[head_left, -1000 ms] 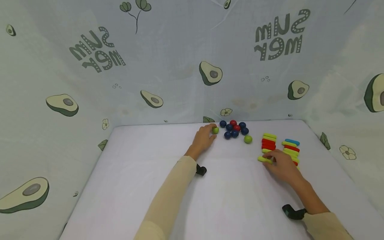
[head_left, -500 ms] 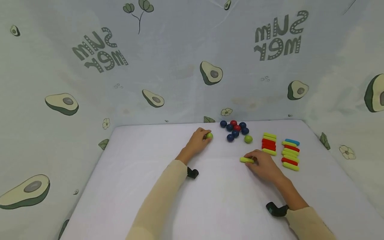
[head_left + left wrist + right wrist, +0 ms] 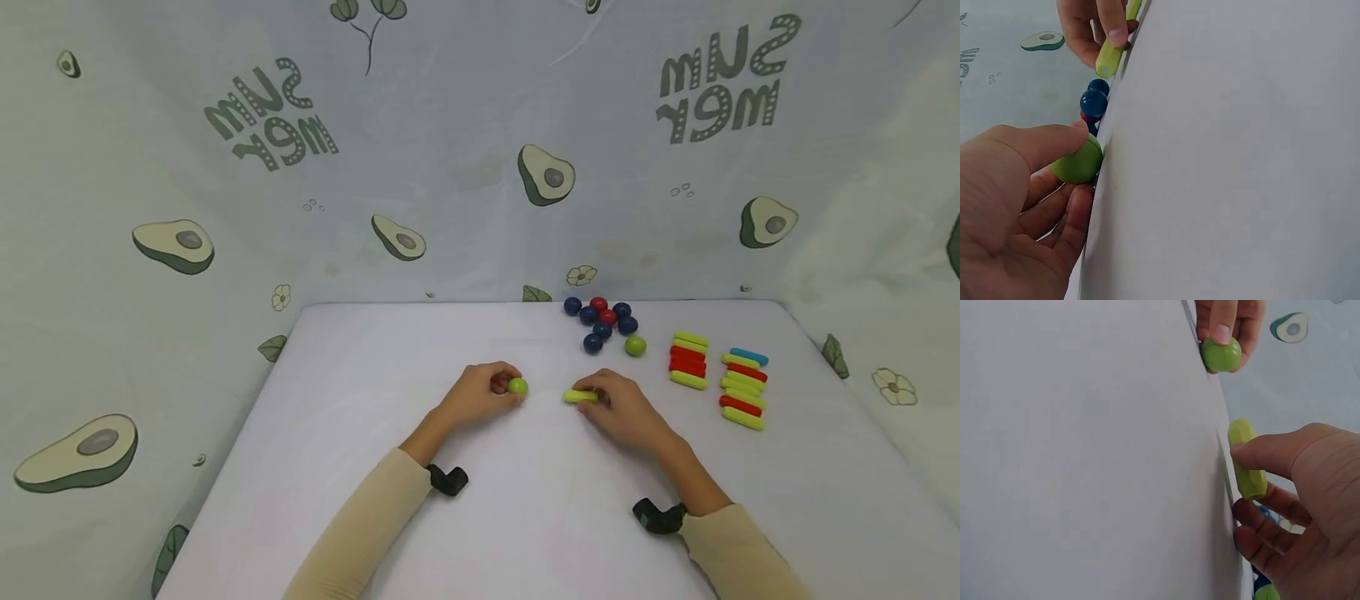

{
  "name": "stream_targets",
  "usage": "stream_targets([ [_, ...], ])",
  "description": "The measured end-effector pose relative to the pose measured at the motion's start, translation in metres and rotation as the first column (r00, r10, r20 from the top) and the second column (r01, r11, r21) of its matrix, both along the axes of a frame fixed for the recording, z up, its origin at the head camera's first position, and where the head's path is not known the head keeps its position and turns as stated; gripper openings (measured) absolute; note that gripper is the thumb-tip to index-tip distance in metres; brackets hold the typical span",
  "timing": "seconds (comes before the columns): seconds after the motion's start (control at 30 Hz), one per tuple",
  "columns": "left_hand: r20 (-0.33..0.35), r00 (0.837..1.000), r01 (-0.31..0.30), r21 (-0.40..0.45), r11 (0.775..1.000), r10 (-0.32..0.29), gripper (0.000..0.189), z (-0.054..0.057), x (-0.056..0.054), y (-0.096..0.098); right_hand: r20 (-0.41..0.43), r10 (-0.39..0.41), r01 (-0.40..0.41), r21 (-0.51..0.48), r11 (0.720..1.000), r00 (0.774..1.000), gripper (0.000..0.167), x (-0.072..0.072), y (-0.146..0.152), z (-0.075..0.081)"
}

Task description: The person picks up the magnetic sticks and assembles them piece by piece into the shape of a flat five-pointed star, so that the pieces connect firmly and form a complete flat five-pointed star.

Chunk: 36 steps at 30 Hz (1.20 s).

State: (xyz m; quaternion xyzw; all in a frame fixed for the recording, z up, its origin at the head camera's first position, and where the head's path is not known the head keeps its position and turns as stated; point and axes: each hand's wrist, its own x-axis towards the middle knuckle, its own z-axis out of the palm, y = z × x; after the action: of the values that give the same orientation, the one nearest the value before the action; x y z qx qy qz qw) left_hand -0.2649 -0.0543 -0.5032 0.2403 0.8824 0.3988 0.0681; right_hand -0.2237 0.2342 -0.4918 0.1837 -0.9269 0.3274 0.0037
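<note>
My left hand (image 3: 480, 392) pinches a green ball (image 3: 517, 386) between thumb and fingers, low over the middle of the white table. Facing it, my right hand (image 3: 626, 408) pinches a yellow-green stick (image 3: 581, 396) by its right part, its free end toward the ball. A short gap separates ball and stick in the head view. The left wrist view shows the thumb pressed on the green ball (image 3: 1079, 161). In the right wrist view the thumb lies across the middle of the stick (image 3: 1247, 459), which looks faceted and blunt-ended.
At the table's back are several dark blue balls (image 3: 602, 331), two red balls (image 3: 598, 305) and another green ball (image 3: 635, 346). To the right, yellow-green, red and blue sticks lie in two columns, a shorter one (image 3: 687, 364) and a longer one (image 3: 742, 392). A printed cloth (image 3: 465, 208) hangs behind.
My left hand has drawn the green ball away from the cluster, toward the front. My right hand has carried the yellow-green stick left from the columns. One blue ball by the cluster has shifted.
</note>
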Motion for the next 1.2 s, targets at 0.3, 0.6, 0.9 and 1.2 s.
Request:
stream_targets([
  [0.3,-0.020,1.000,0.008,0.029,1.000,-0.008,0.032,-0.005,0.029,-0.018,0.013,0.123,-0.121,-0.069,0.990,0.992,0.024,0.000,-0.038,0.000],
  [0.6,-0.064,0.998,0.017,0.034,0.999,-0.015,0.034,-0.007,0.037,-0.022,0.019,0.191,-0.188,-0.095,0.978,0.981,0.025,0.001,-0.063,0.000],
  [0.9,-0.213,0.976,-0.039,-0.008,0.999,0.036,0.047,-0.004,0.042,-0.019,0.000,0.201,-0.198,-0.167,0.966,0.980,0.028,0.000,-0.073,-0.003],
  [1.2,-0.228,0.971,-0.073,-0.010,0.997,0.069,0.034,-0.007,0.041,-0.019,0.032,0.063,-0.060,-0.068,0.996,0.998,0.031,-0.014,-0.048,-0.001],
])
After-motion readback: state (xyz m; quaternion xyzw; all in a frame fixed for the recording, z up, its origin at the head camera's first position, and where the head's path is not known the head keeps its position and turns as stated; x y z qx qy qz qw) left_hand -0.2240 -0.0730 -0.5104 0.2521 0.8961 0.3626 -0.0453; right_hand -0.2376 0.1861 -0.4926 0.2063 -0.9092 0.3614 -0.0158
